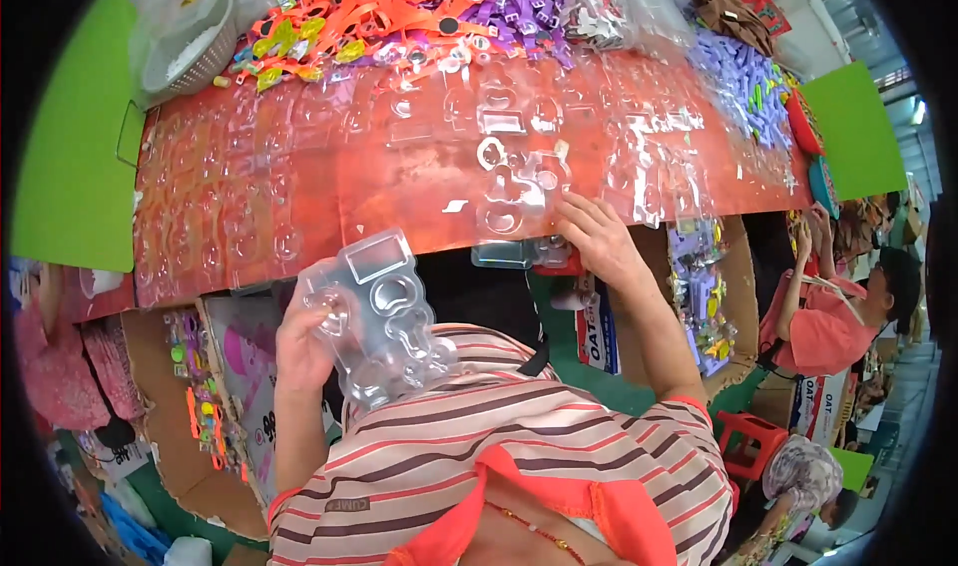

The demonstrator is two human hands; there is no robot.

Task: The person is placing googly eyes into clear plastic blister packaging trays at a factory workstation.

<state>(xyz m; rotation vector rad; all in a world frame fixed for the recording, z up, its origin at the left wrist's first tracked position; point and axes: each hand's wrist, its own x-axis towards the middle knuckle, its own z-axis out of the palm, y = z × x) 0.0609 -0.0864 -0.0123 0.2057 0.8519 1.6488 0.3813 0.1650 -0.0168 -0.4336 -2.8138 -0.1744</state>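
My left hand grips several clear plastic blister trays, stacked and tilted in front of my striped shirt. Their molded hollows are rectangular and rounded. At the table's near edge, my right hand has its fingers stretched out over the red tabletop. Its fingertips rest beside the right side of another clear blister tray; whether they touch it I cannot tell. The right thumb is mostly hidden. Rows of similar clear trays lie flat across the left of the table.
Orange watch-like bands and purple bands pile up at the back, with a white basket at left. Cardboard boxes of small colorful parts stand below the table's edge. A person in a red top works at right.
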